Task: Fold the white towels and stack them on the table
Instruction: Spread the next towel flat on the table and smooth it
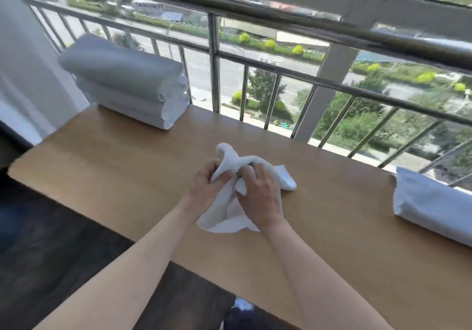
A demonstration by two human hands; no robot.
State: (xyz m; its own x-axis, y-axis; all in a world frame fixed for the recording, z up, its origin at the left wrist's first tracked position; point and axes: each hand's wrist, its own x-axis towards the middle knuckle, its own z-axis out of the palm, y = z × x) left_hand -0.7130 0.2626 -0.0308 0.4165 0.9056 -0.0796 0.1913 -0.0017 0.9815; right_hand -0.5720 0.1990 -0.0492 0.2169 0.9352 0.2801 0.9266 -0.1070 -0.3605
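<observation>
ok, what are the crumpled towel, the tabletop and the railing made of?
The crumpled towel: white cloth, probably cotton terry; matte, drapes in soft folds, weave too blurred to confirm.
The tabletop: wood or wood-look laminate, cannot tell which; light tan, satin, faint straight grain.
The railing: metal, likely steel; bare silver-grey, bright reflections along the top rail.

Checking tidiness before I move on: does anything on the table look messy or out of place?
Only the small towel at the middle of the table: it is crumpled, gripped by the left hand and the right hand. The folded stack at the far left looks neat.
</observation>
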